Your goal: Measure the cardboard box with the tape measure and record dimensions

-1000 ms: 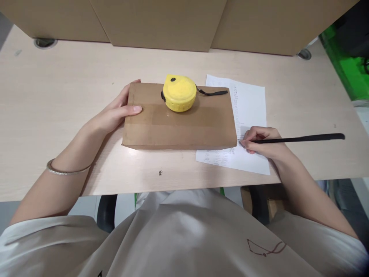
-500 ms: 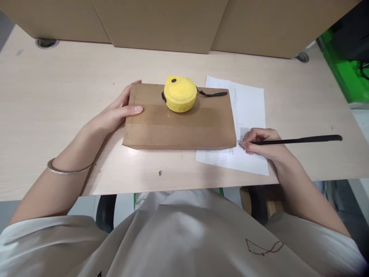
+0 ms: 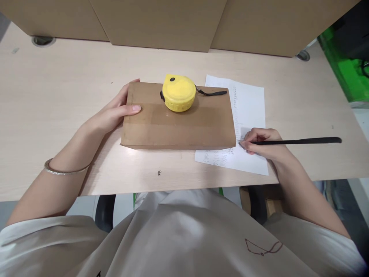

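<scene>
A flat brown cardboard box (image 3: 178,127) lies on the desk in front of me. On its far half sits a yellow tape measure (image 3: 178,93) with a black wrist strap (image 3: 211,92) trailing right. My left hand (image 3: 113,113) grips the box's left end, thumb on top and fingers round the far corner. My right hand (image 3: 263,143) is closed on a long black pen (image 3: 300,141), its tip on a white sheet of paper (image 3: 248,111) with small handwriting, just right of the box.
The light wooden desk (image 3: 57,96) is backed by brown partition panels (image 3: 161,23). Cable grommets (image 3: 43,40) sit at the far corners. A green object (image 3: 343,65) stands at the right edge. A silver bangle (image 3: 63,171) is on my left wrist.
</scene>
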